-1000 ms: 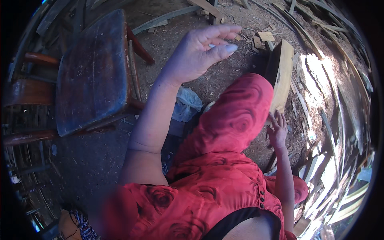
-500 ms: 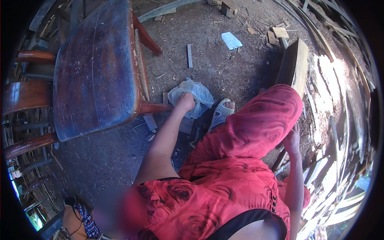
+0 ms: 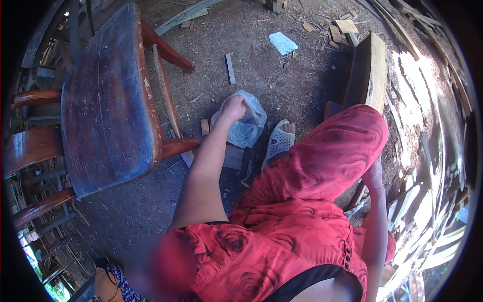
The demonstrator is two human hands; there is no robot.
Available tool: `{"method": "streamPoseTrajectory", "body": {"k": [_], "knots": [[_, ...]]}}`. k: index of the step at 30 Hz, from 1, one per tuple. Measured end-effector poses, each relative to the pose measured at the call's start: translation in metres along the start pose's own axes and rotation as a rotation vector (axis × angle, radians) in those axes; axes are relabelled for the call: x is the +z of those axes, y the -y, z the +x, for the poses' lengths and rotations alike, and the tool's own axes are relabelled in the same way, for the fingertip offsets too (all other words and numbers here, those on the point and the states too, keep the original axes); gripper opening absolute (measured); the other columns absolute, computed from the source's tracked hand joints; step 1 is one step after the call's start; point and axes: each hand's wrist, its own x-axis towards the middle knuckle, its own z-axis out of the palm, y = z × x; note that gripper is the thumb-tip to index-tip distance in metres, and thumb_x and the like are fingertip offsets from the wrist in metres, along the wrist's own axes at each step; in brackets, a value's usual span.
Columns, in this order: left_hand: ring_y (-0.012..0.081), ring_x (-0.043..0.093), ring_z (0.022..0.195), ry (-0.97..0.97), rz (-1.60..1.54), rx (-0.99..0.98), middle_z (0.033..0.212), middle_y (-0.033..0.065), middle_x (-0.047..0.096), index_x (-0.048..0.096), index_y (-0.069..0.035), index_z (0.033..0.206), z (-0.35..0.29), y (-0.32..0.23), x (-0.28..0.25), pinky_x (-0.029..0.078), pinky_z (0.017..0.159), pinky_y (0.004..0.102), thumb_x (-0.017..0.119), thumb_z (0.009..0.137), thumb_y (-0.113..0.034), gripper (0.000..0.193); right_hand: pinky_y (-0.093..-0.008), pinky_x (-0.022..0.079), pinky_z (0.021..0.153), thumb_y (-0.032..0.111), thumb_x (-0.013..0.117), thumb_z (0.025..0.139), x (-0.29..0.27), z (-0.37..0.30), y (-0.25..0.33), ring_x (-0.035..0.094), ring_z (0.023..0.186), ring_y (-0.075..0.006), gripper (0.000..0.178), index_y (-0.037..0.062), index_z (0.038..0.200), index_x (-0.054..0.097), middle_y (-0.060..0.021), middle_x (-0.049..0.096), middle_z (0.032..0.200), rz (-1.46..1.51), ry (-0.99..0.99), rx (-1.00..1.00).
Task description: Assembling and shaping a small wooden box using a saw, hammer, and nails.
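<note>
My left hand (image 3: pixel 234 107) is closed on the upper edge of a thin, pale, see-through plastic bag (image 3: pixel 245 130). The bag hangs crumpled just above the ground, between the wooden chair's front leg and my sandal (image 3: pixel 278 143). Its lower part bulges, but I cannot make out anything inside. On the other side, my right hand (image 3: pixel 373 175) is beside my raised knee, against the red rose-patterned trousers (image 3: pixel 332 151). The leg hides its fingers, so their state does not show.
A worn brown wooden chair (image 3: pixel 108 100) stands at the left. A thick wooden beam (image 3: pixel 366 75) lies beyond my knee. Wood scraps (image 3: pixel 343 29), a narrow strip (image 3: pixel 230 68) and a pale blue-white sheet (image 3: pixel 283 43) lie on the dirt ground. Slats pile up in sunlight at right.
My left hand has raised the bag's edge, and the bag now hangs more spread out below it. The view has shifted a little. My right hand stays by the knee.
</note>
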Motion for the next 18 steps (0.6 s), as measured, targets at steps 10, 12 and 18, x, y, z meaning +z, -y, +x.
{"method": "streamPoseTrajectory", "body": {"k": [10, 12, 18], "knots": [[0.0348, 0.065, 0.087, -0.076, 0.273, 0.076, 0.089, 0.0175, 0.067, 0.070, -0.010, 0.084, -0.025, 0.039, 0.040, 0.051, 0.081, 0.0428, 0.065, 0.069, -0.009, 0.015, -0.0461, 0.029, 0.105, 0.029, 0.065, 0.079, -0.001, 0.005, 0.005, 0.035, 0.127, -0.0380, 0.051, 0.0082, 0.124, 0.055, -0.0167, 0.046, 0.134, 0.005, 0.066, 0.010], [0.0356, 0.064, 0.088, -0.078, 0.299, 0.053, 0.091, 0.0183, 0.067, 0.069, -0.009, 0.084, -0.025, 0.035, 0.043, 0.051, 0.082, 0.0436, 0.064, 0.070, -0.010, 0.015, -0.0464, 0.027, 0.106, 0.030, 0.064, 0.079, 0.001, 0.003, 0.005, 0.034, 0.128, -0.0376, 0.050, 0.0085, 0.123, 0.055, -0.0166, 0.046, 0.134, -0.021, 0.052, 0.021], [0.0355, 0.064, 0.091, -0.003, 0.630, 0.109, 0.093, 0.0192, 0.066, 0.068, -0.004, 0.085, -0.032, -0.012, 0.049, 0.050, 0.081, 0.0469, 0.056, 0.077, -0.013, 0.017, -0.0466, 0.023, 0.111, 0.025, 0.064, 0.079, -0.015, -0.008, 0.017, 0.030, 0.133, -0.0370, 0.043, 0.0081, 0.118, 0.061, -0.0159, 0.043, 0.138, -0.012, -0.099, -0.058]]}}
